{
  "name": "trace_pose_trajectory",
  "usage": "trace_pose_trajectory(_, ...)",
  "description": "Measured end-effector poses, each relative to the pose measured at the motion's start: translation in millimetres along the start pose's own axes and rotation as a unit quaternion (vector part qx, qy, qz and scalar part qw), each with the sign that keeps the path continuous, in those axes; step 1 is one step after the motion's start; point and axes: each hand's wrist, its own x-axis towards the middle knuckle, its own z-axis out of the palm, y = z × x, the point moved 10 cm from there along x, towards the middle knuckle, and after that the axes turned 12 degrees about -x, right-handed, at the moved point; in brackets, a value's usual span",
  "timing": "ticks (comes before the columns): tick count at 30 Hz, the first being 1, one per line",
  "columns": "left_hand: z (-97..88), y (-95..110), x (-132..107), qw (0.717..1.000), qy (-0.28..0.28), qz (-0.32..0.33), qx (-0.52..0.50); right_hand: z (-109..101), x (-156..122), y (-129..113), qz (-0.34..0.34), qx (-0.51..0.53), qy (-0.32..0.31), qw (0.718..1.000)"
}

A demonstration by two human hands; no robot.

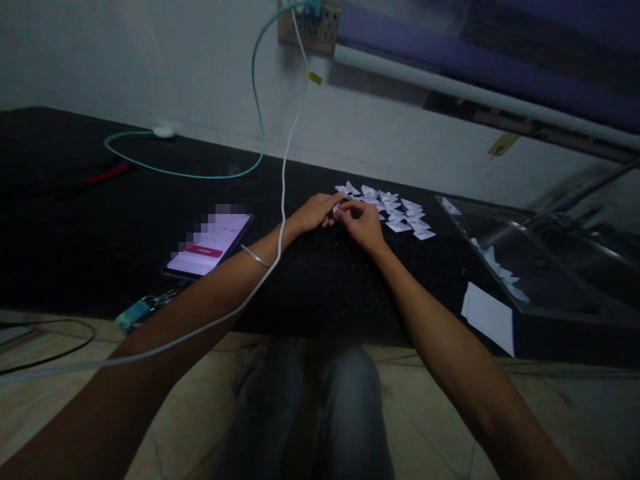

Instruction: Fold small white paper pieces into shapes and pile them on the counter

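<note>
The steel sink (560, 240) is set into the right end of the black counter (320, 287), with folded papers (501, 273) in a row along its left rim and another at the rim's far corner. Beside the sink, near the counter's front edge, lie white sheets (490, 319). More folded papers sit in rows at the back of the counter, just beyond the hands. The left hand (320, 211) and right hand (364, 225) meet there, fingertips pinched on a small white piece (336, 209); its exact shape is too small to tell. Left of them lies a lit phone (210, 245), with a teal strap (134, 315) near it. A white cable (284, 180) hangs across the left forearm from a socket board (325, 28) on the pale wall (200, 73). Tiled floor (190, 407) shows below.
</note>
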Motion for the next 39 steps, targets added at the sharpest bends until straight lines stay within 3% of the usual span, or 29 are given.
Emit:
trace_pose_trajectory(5, -0.6, -2.3, 1.8, 1.0, -0.001, 0.005, -0.024, -4.9, -0.9, -2.7, -0.016, -0.022, 0.016, 0.999)
trace_pose_trajectory(10, -7.3, -3.5, 3.2, 1.0, 0.025, 0.008, -0.001, -14.1, -2.9, -14.3, -0.058, -0.122, 0.041, 0.99)
trace_pose_trajectory(16, -9.1, -4.1, 3.0, 0.998, 0.042, 0.022, 0.04, -27.2, -2.1, -5.3, -0.07, -0.185, 0.076, 0.977)
trace_pose_trajectory(21, -3.3, -2.7, 1.1, 0.997, 0.019, 0.018, 0.067, -25.6, 1.0, 6.8, -0.064, -0.199, 0.081, 0.975)
trace_pose_trajectory(31, -16.8, -4.9, 5.7, 0.991, 0.084, 0.014, 0.106, -42.3, -3.9, 2.3, -0.07, -0.194, 0.148, 0.967)
trace_pose_trajectory(35, -23.8, -16.8, 13.6, 0.99, 0.098, -0.031, 0.097, -42.5, -3.4, 3.9, -0.062, -0.183, 0.143, 0.971)
trace_pose_trajectory(39, -28.4, -18.9, 21.7, 0.984, 0.128, -0.035, 0.118, -41.3, -3.3, 2.5, -0.06, -0.162, 0.135, 0.976)
